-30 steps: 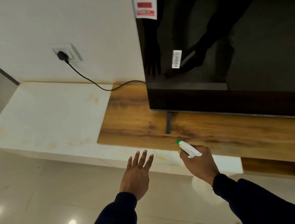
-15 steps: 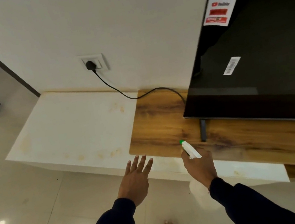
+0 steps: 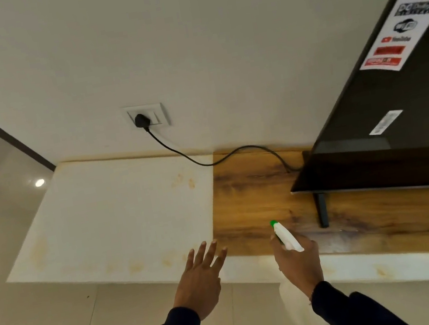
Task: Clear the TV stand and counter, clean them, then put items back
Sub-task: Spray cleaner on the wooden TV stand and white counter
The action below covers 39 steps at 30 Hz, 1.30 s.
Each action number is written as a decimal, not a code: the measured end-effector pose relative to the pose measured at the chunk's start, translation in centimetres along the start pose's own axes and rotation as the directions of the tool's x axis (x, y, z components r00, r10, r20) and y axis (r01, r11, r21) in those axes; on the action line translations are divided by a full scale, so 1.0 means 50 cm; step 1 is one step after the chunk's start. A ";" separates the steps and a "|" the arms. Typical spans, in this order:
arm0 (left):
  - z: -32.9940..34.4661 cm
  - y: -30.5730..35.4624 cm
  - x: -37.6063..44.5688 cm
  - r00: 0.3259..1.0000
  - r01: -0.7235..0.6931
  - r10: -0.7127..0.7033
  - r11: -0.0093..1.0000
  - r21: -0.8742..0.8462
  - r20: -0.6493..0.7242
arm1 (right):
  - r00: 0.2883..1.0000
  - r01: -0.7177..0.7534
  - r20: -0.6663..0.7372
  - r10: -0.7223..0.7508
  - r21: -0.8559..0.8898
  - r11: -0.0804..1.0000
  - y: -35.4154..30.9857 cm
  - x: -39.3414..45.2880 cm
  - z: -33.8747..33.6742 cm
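TV stand (image 3: 256,200), a wooden top under the television (image 3: 401,131), is seen at 3 o'clock of the stained white table (image 3: 120,215). A spray bottle (image 3: 286,236) is gripped by the right hand (image 3: 298,261), nozzle aimed at the wood. The left hand (image 3: 198,278) is held flat at 9 o'clock of it, fingers (image 3: 208,254) spread apart, holding nothing.

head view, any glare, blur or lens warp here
Head view: ceiling-light glare spots on the glossy floor tiles; wide-angle warp tilts the TV and bows the wall lines; the TV's stickers are smeared; the right hand with the spray bottle is fairly sharp, as is the open left hand.
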<state>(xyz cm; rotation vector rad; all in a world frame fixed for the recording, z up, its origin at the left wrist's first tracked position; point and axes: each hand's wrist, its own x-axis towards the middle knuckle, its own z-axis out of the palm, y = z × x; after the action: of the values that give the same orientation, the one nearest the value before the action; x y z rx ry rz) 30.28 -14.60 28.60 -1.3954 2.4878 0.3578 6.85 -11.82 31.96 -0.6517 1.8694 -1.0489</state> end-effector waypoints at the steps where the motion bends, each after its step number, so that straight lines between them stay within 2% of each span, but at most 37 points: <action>1: -0.003 -0.011 0.003 1.000 0.005 -0.005 1.000 -0.003 0.016 | 1.000 0.015 -0.009 -0.016 -0.009 1.000 -0.001 0.004 0.012; 11: -0.006 -0.132 -0.007 0.998 0.052 -0.052 0.998 0.029 0.025 | 0.990 0.131 0.069 -0.122 -0.146 0.981 -0.038 -0.021 0.175; 16: 0.010 -0.229 -0.024 0.990 0.139 -0.139 0.990 -0.025 -0.017 | 0.992 0.084 0.103 -0.069 -0.147 0.986 -0.082 -0.045 0.284; 18: 0.002 -0.272 -0.025 0.986 0.168 -0.168 0.986 -0.011 0.018 | 0.996 0.064 0.075 -0.056 -0.120 0.991 -0.095 -0.051 0.321; 23: 0.020 -0.387 -0.041 0.993 0.112 -0.112 0.994 -0.008 0.038 | 0.999 0.037 0.008 -0.037 -0.057 0.998 -0.104 -0.054 0.403; 31: 0.032 -0.540 -0.022 1.000 -0.020 0.020 1.000 0.005 0.004 | 0.992 0.013 -0.125 -0.027 -0.107 0.994 -0.119 -0.029 0.503; 34: 0.026 -0.583 -0.017 1.000 -0.001 0.001 1.000 -0.006 0.007 | 0.985 -0.029 -0.171 0.018 -0.067 0.997 -0.125 -0.023 0.538; 36: 0.027 -0.605 -0.017 1.000 0.003 -0.003 1.000 -0.023 0.005 | 0.987 -0.018 -0.158 0.013 -0.030 0.999 -0.132 -0.028 0.560; 39: 0.022 -0.633 -0.020 1.000 -0.006 0.005 0.999 -0.037 -0.015 | 0.994 0.021 -0.106 -0.031 -0.096 0.995 -0.134 -0.037 0.595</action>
<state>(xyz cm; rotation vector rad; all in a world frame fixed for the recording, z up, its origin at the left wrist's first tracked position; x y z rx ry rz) 58.03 -29.49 25.28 -1.4101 2.5095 0.3984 33.92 -25.88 30.65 -0.6881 2.0181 -1.0351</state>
